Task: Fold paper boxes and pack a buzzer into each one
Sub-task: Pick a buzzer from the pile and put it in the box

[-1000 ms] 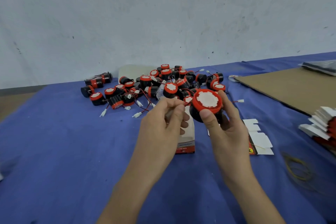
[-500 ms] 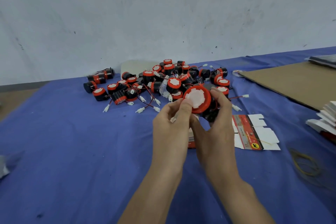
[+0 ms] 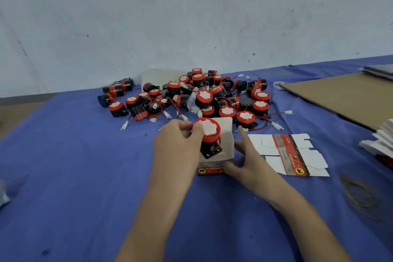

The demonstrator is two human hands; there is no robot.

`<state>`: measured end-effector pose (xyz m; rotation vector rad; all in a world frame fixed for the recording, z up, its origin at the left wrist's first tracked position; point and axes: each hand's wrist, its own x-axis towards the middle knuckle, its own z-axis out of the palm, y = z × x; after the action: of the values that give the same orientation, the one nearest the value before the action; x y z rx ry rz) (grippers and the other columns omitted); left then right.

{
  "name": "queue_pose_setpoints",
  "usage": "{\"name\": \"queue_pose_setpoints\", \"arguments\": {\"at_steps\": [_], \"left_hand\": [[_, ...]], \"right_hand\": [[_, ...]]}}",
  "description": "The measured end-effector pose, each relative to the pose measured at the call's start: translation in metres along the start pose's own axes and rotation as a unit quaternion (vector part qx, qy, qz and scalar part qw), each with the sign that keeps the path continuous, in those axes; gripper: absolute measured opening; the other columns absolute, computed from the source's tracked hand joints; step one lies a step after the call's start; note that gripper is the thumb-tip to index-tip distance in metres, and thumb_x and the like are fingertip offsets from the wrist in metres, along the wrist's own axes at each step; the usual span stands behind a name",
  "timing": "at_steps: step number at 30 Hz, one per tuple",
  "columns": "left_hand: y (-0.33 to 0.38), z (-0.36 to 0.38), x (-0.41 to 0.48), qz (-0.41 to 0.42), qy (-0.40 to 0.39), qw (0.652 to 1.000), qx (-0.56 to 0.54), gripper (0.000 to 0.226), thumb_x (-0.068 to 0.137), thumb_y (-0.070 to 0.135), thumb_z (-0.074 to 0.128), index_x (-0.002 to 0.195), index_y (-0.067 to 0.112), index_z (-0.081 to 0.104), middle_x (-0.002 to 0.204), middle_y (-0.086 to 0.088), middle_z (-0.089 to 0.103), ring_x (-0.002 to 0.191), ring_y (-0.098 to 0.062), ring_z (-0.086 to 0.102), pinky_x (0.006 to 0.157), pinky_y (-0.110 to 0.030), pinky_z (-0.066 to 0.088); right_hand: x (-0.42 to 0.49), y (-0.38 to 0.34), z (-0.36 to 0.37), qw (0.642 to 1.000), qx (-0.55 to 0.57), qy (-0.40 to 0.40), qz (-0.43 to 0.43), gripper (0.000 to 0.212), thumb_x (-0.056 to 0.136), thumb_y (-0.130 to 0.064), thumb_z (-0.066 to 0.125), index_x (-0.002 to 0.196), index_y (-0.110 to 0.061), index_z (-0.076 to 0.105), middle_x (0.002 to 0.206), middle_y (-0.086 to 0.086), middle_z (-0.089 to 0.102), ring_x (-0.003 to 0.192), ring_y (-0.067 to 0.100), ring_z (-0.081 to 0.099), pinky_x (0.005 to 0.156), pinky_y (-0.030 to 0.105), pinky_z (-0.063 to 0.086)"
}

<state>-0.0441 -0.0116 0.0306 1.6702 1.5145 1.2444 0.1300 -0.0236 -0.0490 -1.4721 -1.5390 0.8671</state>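
Observation:
My left hand (image 3: 178,140) grips a red-and-black buzzer (image 3: 209,134) by its red cap, just above a folded paper box (image 3: 214,166) that lies on the blue cloth with its white flap standing up behind the buzzer. My right hand (image 3: 244,159) rests beside the box with fingers spread and straight, the thumb touching the box's right edge. A flat unfolded box blank (image 3: 291,153) lies to the right of that hand. A heap of several buzzers (image 3: 204,95) with red wires and white plugs sits behind the box.
A brown cardboard sheet (image 3: 340,95) covers the table's far right. A stack of white box blanks (image 3: 380,142) sits at the right edge. Yellow rubber bands (image 3: 359,195) lie near the front right. The grey wall stands close behind the heap.
The buzzer passed from my right hand to my left hand and came down over the folded box. My right hand let go and dropped beside the box.

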Motion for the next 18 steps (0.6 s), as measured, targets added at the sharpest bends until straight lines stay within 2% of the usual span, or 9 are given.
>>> {"name": "queue_pose_setpoints", "arguments": {"at_steps": [2,3,5,6,8,12,15,17,18], "left_hand": [[0.002,0.005,-0.002,0.008,0.014,0.999,0.038,0.015,0.097,0.039,0.058,0.102,0.025,0.061,0.082,0.02,0.059,0.073,0.003,0.058,0.054,-0.002,0.042],[0.002,0.008,-0.003,0.012,0.024,0.998,0.052,0.02,0.098,0.039,0.057,0.107,0.022,0.063,0.09,0.016,0.063,0.074,0.0,0.057,0.054,-0.002,0.041],[0.001,0.012,-0.004,0.02,0.05,0.995,0.088,0.029,0.099,0.039,0.055,0.116,0.017,0.063,0.109,0.004,0.067,0.087,-0.006,0.058,0.059,-0.009,0.042],[0.001,0.014,-0.005,0.024,0.06,0.992,0.109,0.03,0.099,0.039,0.054,0.117,0.017,0.062,0.114,0.001,0.066,0.094,-0.01,0.058,0.066,-0.014,0.042],[-0.001,0.019,-0.005,0.026,0.067,0.987,0.145,0.03,0.1,0.039,0.053,0.118,0.017,0.062,0.117,-0.002,0.065,0.102,-0.016,0.059,0.076,-0.023,0.043],[-0.007,0.029,-0.008,0.013,0.027,0.984,0.178,0.027,0.101,0.035,0.049,0.118,0.019,0.063,0.113,-0.002,0.066,0.102,-0.018,0.059,0.082,-0.031,0.049],[-0.017,0.031,-0.007,0.03,-0.028,0.945,0.325,0.028,0.103,0.032,0.042,0.109,0.019,0.065,0.098,0.0,0.065,0.093,-0.019,0.05,0.068,-0.031,0.042],[-0.023,0.03,-0.003,0.051,-0.064,0.929,0.361,0.028,0.103,0.024,0.037,0.108,0.018,0.064,0.095,0.001,0.058,0.092,-0.018,0.043,0.064,-0.03,0.04],[-0.025,0.03,0.001,0.058,-0.086,0.93,0.352,0.029,0.103,0.02,0.036,0.113,0.017,0.063,0.099,0.0,0.056,0.095,-0.018,0.044,0.067,-0.031,0.043]], "right_hand": [[0.003,0.003,0.003,1.0,-0.018,-0.008,-0.004,0.103,0.088,-0.023,0.074,0.158,-0.039,0.001,0.141,-0.015,0.046,0.129,0.004,0.049,0.101,0.018,0.041],[0.003,0.002,0.004,1.0,-0.022,-0.001,-0.006,0.099,0.085,-0.025,0.077,0.156,-0.041,0.01,0.137,-0.016,0.048,0.125,0.003,0.051,0.101,0.016,0.042],[0.001,-0.001,0.009,0.999,-0.037,0.033,-0.012,0.082,0.081,-0.033,0.082,0.14,-0.047,0.027,0.123,-0.025,0.047,0.112,-0.006,0.051,0.085,0.001,0.041],[0.0,-0.003,0.014,0.997,-0.058,0.055,-0.02,0.075,0.079,-0.037,0.083,0.135,-0.044,0.033,0.114,-0.028,0.044,0.104,-0.01,0.049,0.077,-0.001,0.04],[-0.003,-0.005,0.025,0.99,-0.099,0.092,-0.032,0.063,0.076,-0.042,0.082,0.123,-0.034,0.041,0.103,-0.026,0.04,0.092,-0.012,0.046,0.07,0.004,0.041],[-0.006,-0.007,0.034,0.989,-0.093,0.112,-0.037,0.057,0.076,-0.051,0.079,0.108,-0.043,0.033,0.103,-0.028,0.039,0.092,-0.018,0.045,0.069,0.002,0.04],[-0.006,-0.006,0.032,0.988,-0.089,0.12,-0.04,0.049,0.078,-0.051,0.077,0.095,-0.046,0.032,0.101,-0.025,0.041,0.089,-0.017,0.046,0.069,0.002,0.039],[-0.007,-0.003,0.03,0.989,-0.089,0.115,-0.038,0.049,0.079,-0.052,0.077,0.099,-0.046,0.033,0.103,-0.026,0.042,0.091,-0.017,0.046,0.069,0.003,0.04],[-0.007,-0.002,0.029,0.99,-0.083,0.112,-0.033,0.05,0.079,-0.053,0.077,0.104,-0.044,0.035,0.104,-0.027,0.042,0.093,-0.017,0.046,0.07,0.004,0.041]]}}
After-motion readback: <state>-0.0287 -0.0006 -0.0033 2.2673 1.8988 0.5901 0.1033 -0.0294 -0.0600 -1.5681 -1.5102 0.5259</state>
